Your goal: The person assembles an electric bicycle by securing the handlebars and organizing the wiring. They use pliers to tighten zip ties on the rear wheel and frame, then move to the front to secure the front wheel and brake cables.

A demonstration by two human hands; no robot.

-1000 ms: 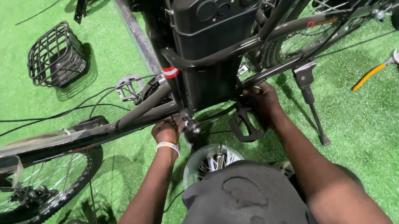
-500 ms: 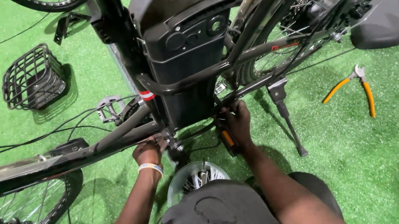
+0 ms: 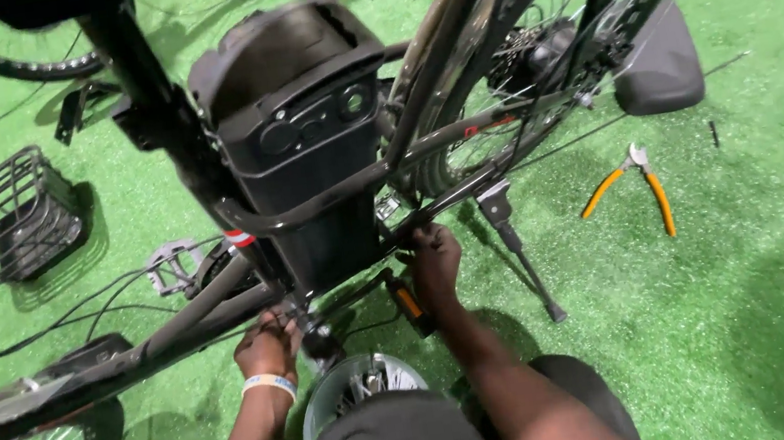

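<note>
Far to the left of both hands a black wire basket (image 3: 8, 215) lies on the green turf (image 3: 776, 301). The left hand (image 3: 266, 350) grips the bicycle frame (image 3: 174, 324) at its lowest joint. Between and just above the hands sits the black battery case (image 3: 300, 131). The right hand (image 3: 434, 263), set apart from the left, is closed on a tool with an orange-and-black handle (image 3: 409, 303). Well to its right lie orange-handled pliers (image 3: 631, 183).

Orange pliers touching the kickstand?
Apart. The head view shows the pliers lying on the green turf, with a plain strip of turf between them and the kickstand.
</note>
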